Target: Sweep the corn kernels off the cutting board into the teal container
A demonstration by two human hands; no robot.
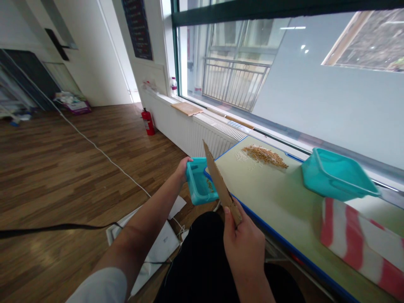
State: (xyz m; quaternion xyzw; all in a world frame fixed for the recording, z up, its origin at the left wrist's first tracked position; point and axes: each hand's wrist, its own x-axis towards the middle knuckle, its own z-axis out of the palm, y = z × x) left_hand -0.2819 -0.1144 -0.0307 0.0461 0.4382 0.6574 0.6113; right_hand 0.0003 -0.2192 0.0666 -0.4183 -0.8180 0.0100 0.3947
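My left hand [183, 168] grips the far left rim of a turquoise plastic basket [194, 187], held against the table's near edge, partly under its corner. A few brown grains [209, 184] show inside it. In my right hand [241, 233] is a strip of brown cardboard [219, 179], tilted upright, its upper end over the basket's right side and hiding part of it. Farther back on the table lies a pile of yellow-brown kernels [265, 155], mixed with white grains [242, 156] that are scattered toward its left.
The cream table [284, 198] has a blue edge. A second turquoise basket [341, 174] and a red-and-white striped bag or cloth [356, 240] are on its right side. A radiator [176, 126] runs below the window. A fire extinguisher [147, 122] and a white cable [104, 151] are on the floor.
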